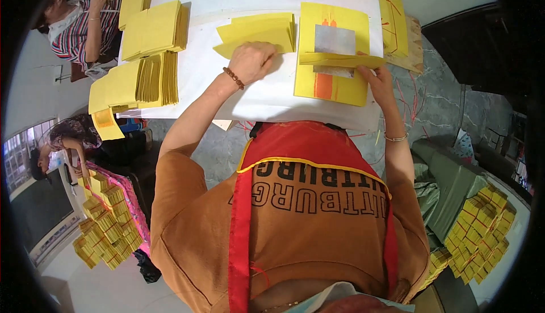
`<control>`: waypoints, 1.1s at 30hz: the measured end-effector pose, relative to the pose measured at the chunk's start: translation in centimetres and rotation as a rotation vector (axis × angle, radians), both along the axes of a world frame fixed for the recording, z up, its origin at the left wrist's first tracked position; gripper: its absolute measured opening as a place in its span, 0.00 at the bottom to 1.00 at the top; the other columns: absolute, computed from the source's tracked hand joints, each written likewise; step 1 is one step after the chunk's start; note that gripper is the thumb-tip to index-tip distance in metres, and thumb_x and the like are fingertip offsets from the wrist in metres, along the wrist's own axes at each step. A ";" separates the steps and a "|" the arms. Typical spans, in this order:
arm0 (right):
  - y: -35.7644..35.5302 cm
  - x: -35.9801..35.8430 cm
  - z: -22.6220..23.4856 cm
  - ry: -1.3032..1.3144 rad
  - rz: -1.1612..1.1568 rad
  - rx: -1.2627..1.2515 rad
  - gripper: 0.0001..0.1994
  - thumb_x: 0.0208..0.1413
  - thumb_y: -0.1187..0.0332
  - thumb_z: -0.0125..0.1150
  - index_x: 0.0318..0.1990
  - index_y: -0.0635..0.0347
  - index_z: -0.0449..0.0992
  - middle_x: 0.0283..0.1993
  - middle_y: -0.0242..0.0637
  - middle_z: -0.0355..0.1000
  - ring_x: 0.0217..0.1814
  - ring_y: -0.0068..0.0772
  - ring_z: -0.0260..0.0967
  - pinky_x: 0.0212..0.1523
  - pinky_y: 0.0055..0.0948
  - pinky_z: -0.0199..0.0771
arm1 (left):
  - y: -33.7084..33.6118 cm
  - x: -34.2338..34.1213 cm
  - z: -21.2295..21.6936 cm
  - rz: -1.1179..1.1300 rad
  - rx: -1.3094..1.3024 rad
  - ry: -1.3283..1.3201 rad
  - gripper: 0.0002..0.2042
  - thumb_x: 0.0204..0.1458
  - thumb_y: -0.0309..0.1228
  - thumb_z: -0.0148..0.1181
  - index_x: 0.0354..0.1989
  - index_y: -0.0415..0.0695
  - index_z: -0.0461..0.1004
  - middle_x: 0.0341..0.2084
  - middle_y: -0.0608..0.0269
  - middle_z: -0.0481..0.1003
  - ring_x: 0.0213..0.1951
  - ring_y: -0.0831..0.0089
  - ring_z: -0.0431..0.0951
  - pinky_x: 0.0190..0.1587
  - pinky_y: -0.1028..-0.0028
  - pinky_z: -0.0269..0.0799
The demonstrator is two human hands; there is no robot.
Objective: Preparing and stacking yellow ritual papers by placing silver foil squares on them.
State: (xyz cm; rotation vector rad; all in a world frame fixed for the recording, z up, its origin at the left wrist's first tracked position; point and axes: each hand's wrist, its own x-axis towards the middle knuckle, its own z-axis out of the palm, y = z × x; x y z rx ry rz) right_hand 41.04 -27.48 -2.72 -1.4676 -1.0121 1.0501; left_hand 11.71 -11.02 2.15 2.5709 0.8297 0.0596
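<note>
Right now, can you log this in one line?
left hand: curled at papers | right hand: pinching yellow sheet | table: yellow stacks at left

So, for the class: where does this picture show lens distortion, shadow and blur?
Head view: black curved borders cut the corners, and the co-worker at upper left appears tipped sideways; head view: the white table is brightly lit, with a soft shadow toward its near edge; head view: the pale cloth at the bottom looks soft, the left hand fairly sharp.
</note>
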 end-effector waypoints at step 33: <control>4.4 0.7 3.7 0.030 -0.037 -0.009 0.16 0.57 0.64 0.55 0.49 0.65 0.70 0.43 0.31 0.71 0.44 0.20 0.64 0.47 0.23 0.64 | -1.4 5.7 0.2 0.153 -0.005 -0.724 0.20 0.52 0.37 0.56 0.52 0.42 0.68 0.38 0.55 0.74 0.40 0.68 0.73 0.45 0.71 0.67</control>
